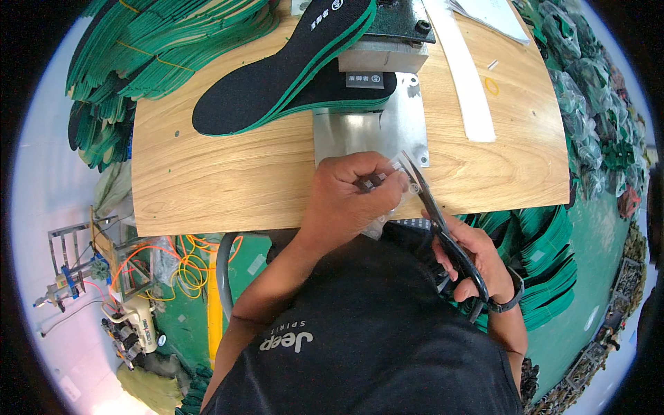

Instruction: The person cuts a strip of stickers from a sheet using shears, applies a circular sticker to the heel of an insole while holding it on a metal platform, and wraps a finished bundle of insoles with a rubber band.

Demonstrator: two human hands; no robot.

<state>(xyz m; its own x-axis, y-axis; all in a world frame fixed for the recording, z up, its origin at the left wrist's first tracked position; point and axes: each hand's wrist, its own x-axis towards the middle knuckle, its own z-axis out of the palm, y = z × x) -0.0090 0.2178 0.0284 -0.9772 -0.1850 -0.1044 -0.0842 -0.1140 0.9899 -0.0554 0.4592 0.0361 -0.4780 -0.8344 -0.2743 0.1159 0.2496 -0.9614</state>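
My left hand [342, 197] is closed, pinching a clear strip of small printed labels [408, 181] just over the table's near edge. My right hand [481, 252] grips a pair of black-handled scissors [437, 216]. Their blades point away from me and lie along the right side of the strip; whether they touch it I cannot tell. Beyond my hands is a flat metal plate [370, 135] under a metal press block [384, 55]. A black insole with a green edge [377, 86] lies partly under the block, a label on its heel. More black insoles [242, 100] overlap it.
Tall stacks of green-edged insoles [173, 45] stand at the table's far left. A white strip [467, 90] lies on the wooden table [228, 183] at right. More insoles [543, 266] are below right; bagged bundles [581, 90] line the right. Orange hoses [187, 266] hang at left.
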